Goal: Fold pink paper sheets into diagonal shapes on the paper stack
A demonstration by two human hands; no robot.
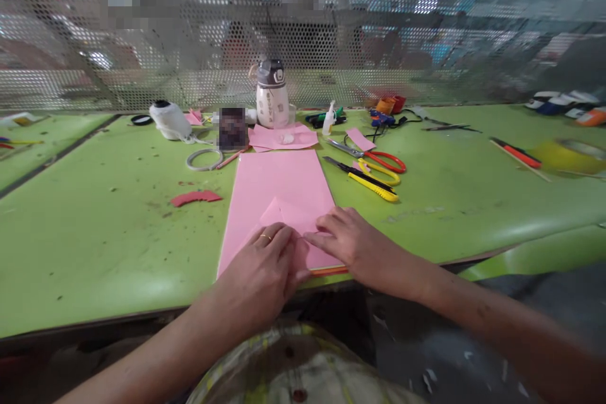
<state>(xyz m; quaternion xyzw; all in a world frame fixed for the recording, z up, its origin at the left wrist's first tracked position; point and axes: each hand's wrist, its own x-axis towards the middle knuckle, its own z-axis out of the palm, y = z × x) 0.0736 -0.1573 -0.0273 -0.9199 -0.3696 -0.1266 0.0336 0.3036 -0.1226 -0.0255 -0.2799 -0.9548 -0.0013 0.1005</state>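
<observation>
On a stack of pink paper sheets (284, 173), near the table's front edge, lies a smaller folded piece of pink paper (273, 209). My left hand (265, 265), with a ring on one finger, bends its fingers over this folded piece and holds it. From the other side my right hand (353, 246) grips its right edge, thumb and fingers close together. Both hands cover much of the folded paper, so its full shape is hidden. Orange and yellow edges show below the top sheet, beside the right hand.
Right of the stack lie a yellow box cutter (374, 186), red-and-yellow-handled scissors (386, 161) and a small glue bottle (329, 120). A drink bottle (272, 98) stands behind. At left are red paper scraps (196, 197), a tape ring (204, 159) and a white thread spool (170, 121).
</observation>
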